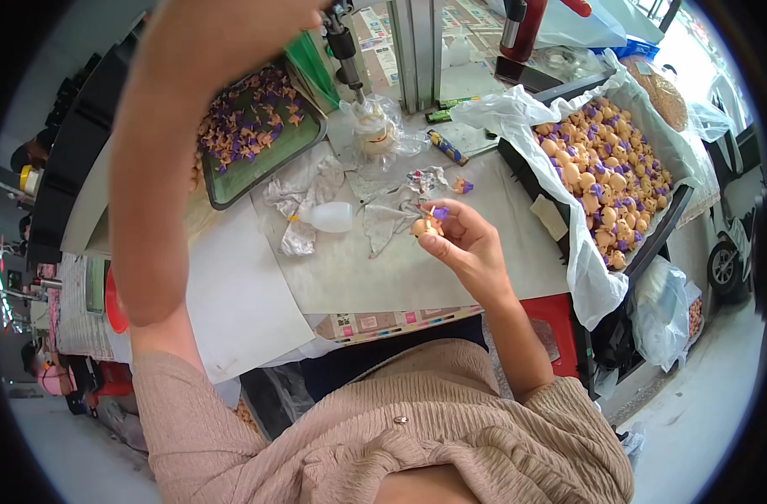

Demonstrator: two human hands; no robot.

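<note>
Up near the middle of the bench, the right hand held a small tan toy figure with a purple bit on top. The fingers were curled around it, pinching it just above the grey sheet that covered the bench.

The left arm was lifted high and reached to the far side of the bench. Its hand went out of the top of the picture beside a metal press tool, so I cannot tell if those fingers were closed or loose.

Just to the left of the right hand lay a small white squeeze bottle on its side, with crumpled clear wrappers touching it. One more little figure lay on the bench just behind the right hand. Under the press tool sat a clear bag with something round inside.

At the far left corner of the bench was a dark green tray full of tiny purple and orange pieces. Along the right edge sat a black tray lined with a white plastic bag, and it was piled with many tan and purple figures.
</note>
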